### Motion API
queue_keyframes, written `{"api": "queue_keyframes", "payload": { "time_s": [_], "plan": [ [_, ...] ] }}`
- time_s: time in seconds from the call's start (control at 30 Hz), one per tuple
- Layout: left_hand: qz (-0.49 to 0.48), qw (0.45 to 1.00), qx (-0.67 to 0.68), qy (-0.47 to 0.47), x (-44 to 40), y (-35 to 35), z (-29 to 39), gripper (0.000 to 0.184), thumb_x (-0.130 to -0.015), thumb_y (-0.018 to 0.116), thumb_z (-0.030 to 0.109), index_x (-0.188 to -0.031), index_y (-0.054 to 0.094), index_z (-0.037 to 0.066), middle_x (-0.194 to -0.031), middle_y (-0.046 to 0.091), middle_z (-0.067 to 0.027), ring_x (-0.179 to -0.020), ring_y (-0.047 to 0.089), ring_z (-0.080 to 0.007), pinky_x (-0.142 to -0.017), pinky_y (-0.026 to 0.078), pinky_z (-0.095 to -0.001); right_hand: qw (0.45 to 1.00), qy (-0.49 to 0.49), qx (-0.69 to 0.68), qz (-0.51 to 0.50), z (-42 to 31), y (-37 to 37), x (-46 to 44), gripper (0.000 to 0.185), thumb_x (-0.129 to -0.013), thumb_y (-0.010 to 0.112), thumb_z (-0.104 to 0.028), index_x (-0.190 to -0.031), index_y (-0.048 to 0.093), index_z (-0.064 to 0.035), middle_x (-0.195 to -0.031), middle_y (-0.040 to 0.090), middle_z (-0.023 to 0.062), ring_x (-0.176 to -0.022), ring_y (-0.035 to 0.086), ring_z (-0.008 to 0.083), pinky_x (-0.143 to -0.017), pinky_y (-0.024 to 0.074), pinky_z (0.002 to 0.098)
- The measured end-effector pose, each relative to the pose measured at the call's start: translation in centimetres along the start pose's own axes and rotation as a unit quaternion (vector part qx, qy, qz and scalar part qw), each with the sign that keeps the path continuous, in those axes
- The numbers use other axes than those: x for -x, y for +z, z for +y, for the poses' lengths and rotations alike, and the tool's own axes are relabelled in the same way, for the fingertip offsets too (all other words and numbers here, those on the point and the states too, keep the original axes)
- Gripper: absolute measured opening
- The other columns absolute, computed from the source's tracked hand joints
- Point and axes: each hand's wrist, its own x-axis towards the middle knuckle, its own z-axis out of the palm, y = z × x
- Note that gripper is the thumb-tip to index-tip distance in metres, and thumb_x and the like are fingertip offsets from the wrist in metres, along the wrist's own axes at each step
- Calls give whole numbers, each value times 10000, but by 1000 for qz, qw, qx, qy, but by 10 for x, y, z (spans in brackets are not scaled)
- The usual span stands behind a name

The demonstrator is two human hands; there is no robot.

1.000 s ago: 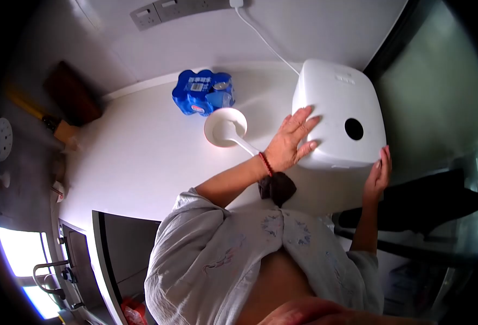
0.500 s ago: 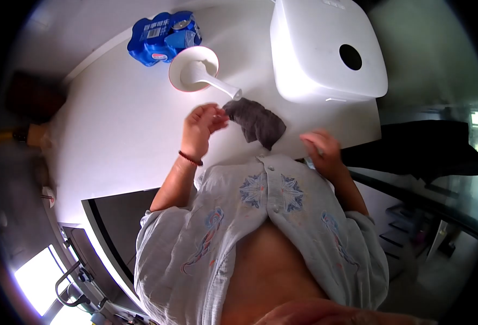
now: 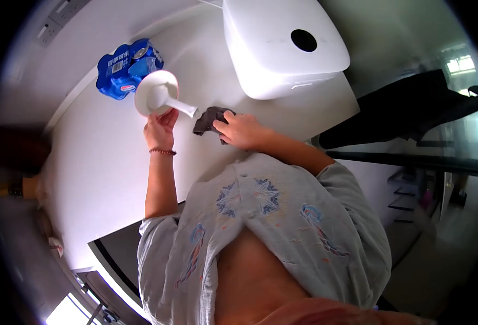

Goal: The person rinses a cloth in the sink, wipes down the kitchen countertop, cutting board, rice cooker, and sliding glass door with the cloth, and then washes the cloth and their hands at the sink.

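My left hand [image 3: 161, 131], with a beaded bracelet at its wrist, grips the near rim of a white bowl [image 3: 146, 105] edged in pink. Inside the bowl rests a white spoon [image 3: 178, 105], its handle sticking out over the right side toward the cloth. I cannot tell whether the bowl is lifted off the table. My right hand [image 3: 241, 130] lies over a crumpled dark grey cloth [image 3: 208, 120], fingers curled on it and hiding its right part.
A blue shrink-wrapped pack of cans [image 3: 121, 73] stands just behind the bowl. The large white appliance [image 3: 282, 59] with a black round spot sits at the back right of the white table [image 3: 98, 168]. Black fabric [image 3: 390, 114] hangs beyond the right edge.
My left hand has reached forward and taken hold of the bowl's rim. My right hand has moved left onto the grey cloth. The whole view has shifted and turned slightly.
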Motion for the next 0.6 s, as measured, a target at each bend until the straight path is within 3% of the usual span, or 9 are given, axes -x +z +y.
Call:
{"api": "queue_keyframes", "payload": {
  "time_s": [0.17,0.23,0.3,0.37,0.43,0.5,0.53,0.57,0.6],
  "plan": [
    [39,998,10,53,17,-28,12,399,-910,415,177,-1110,386,-167,-1064,521,-272,-943,582,-361,-874,498,-444,998,49,-49,1,5,7,4,191,-772,578,-179,-931,531,-83,-858,536,151,-680,588,313,-573,463,425],
    [56,995,23,80,28,-38,13,435,-917,424,207,-1129,367,-169,-1107,495,-277,-961,571,-365,-890,486,-447,974,63,-205,71,6,0,8,194,-772,577,-163,-929,534,-56,-834,562,147,-678,582,310,-587,455,413],
    [97,992,73,-11,49,-33,13,533,-921,456,320,-1205,319,-110,-1178,448,-264,-1001,546,-375,-907,464,-453,962,58,-259,71,2,-21,10,196,-770,591,-118,-947,547,-46,-841,579,141,-689,587,292,-596,464,380],
    [-111,987,-63,-92,81,-24,7,710,-877,507,446,-1329,218,-19,-1245,420,-233,-1066,507,-391,-910,449,-459,947,50,-308,74,-6,-42,5,205,-769,605,-74,-965,560,-35,-849,595,134,-700,592,275,-604,474,348],
    [-216,959,-116,-142,117,23,12,788,-800,605,482,-1364,270,46,-1308,386,-182,-1151,459,-329,-941,417,-480,911,10,-386,147,-17,-56,5,222,-775,602,-33,-992,566,-9,-874,606,139,-743,606,241,-648,483,315],
    [-353,915,-188,-62,125,51,5,940,-737,674,490,-1404,186,43,-1338,352,-157,-1182,425,-274,-944,413,-419,918,-28,-365,155,-21,-57,2,260,-802,573,-1,-1061,551,5,-913,614,132,-748,614,209,-661,490,298],
    [-392,877,-271,65,118,59,1,786,-766,693,371,-1356,301,31,-1276,424,-115,-1124,461,-208,-922,415,-338,891,-40,-414,181,-23,-53,-1,258,-825,551,-4,-1083,543,5,-916,610,116,-730,602,178,-636,485,283],
    [-390,877,-272,70,116,66,0,786,-766,693,371,-1356,301,31,-1276,424,-115,-1124,461,-208,-922,415,-338,861,-52,-462,207,-29,-61,-6,257,-849,528,-8,-1105,536,4,-919,606,100,-713,591,146,-612,480,267],
    [-366,898,-235,61,115,73,1,673,-778,693,273,-1307,359,25,-1232,468,-104,-1081,482,-178,-912,417,-307,839,40,-536,88,-29,-83,5,282,-880,485,-10,-1160,517,-6,-942,583,67,-695,546,86,-577,456,227]
  ]
}}
